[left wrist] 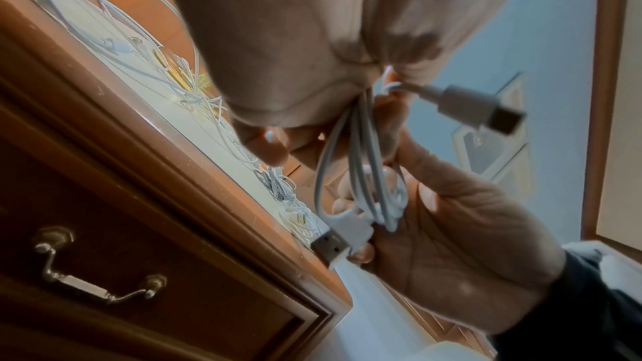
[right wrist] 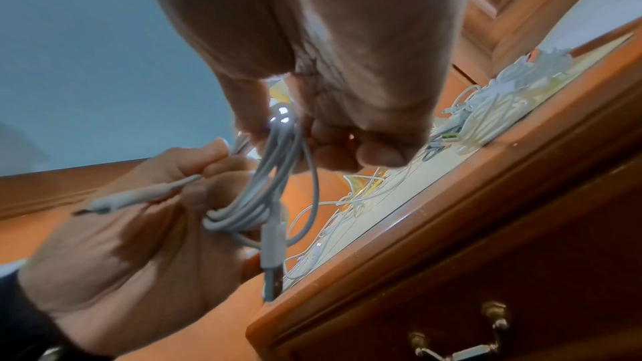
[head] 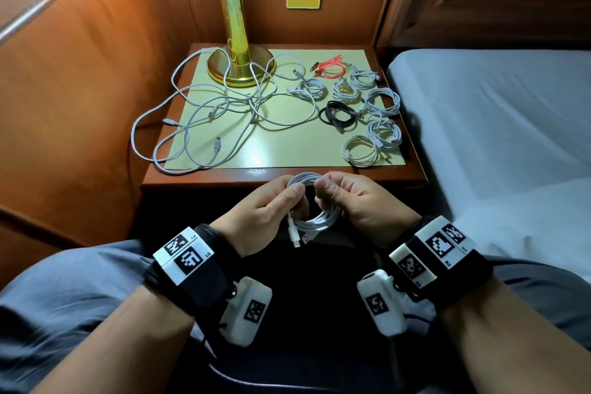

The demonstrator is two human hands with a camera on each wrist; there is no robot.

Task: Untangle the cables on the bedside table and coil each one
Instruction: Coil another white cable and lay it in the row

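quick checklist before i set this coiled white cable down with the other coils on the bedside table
1. Both hands on the coil: ok. The left hand and the right hand both grip the white cable.
2. Loops gathered: ok, they sit bundled together.
3. Ends tucked in: not ok. Both plugs hang free.
4. Coil secured against springing open: cannot tell.
5. Free spot on the bedside table: ok, bare mat left of the finished coils.
6. Tangle left: not ok, loose white cables still lie knotted near the lamp.

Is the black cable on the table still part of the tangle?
No, the black cable lies coiled by itself on the table, right of the white tangle.
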